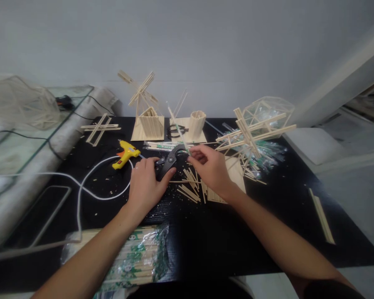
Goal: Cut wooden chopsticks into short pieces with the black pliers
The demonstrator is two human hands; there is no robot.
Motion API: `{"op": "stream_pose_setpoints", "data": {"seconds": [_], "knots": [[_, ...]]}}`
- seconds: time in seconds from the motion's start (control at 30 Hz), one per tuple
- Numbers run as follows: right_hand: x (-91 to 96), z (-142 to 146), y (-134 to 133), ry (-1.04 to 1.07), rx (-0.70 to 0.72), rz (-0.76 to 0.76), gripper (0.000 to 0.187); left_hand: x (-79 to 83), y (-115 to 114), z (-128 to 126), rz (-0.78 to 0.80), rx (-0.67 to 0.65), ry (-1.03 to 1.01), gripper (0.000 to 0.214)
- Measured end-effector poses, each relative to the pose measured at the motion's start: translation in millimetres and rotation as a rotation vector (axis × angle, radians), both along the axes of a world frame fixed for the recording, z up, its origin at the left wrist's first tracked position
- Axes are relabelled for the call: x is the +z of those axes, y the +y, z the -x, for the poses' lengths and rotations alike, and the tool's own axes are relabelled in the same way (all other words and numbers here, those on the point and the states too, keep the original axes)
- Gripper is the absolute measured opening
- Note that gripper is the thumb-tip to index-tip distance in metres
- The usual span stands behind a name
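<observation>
My left hand (146,180) is closed round the handles of a black pliers-like cutter (171,159) with curved jaws. In the fingers of my right hand (212,168) is the lower end of a chopstick (178,129) in a clear wrapper with green print. It slants up and to the left, past the cutter's jaws. Whether the jaws touch it, I cannot tell. Under my hands lie cut stick pieces (189,192) and small chips. A thin wooden board (237,172), partly covered with short sticks, is behind my right wrist.
A yellow glue gun (124,154) with a white cable (79,207) lies left. Behind stand a stick windmill model (152,124) and a round stick cup (197,122). A stick frame (247,133) rises at right. A bag of wrapped chopsticks (140,257) lies in front.
</observation>
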State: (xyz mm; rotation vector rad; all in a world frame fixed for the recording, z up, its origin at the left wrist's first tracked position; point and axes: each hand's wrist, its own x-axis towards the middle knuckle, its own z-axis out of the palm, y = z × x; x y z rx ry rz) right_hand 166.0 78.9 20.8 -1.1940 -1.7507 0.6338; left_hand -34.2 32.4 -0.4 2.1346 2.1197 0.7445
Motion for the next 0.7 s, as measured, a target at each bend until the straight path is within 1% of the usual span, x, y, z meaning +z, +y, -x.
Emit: {"op": "stream_pose_setpoints", "data": {"seconds": [0.2,0.43,0.53,0.7], "knots": [[-2.7,0,-1,-0.054,0.014,-0.056,0.012,5.2,0,0,0.018,0.04,0.044,0.056],[-5.1,-1,1,-0.081,0.002,-0.059,0.012,11.5,-3,-3,0.212,0.095,-0.021,0.05],[-6.1,0,0,-0.09,0.021,-0.062,0.011,11.2,-4,-4,0.254,0.082,-0.017,0.05],[-8.7,2,-3,-0.101,0.049,-0.065,0.012,13.8,-8,-6,0.271,0.07,0.013,0.05]]}}
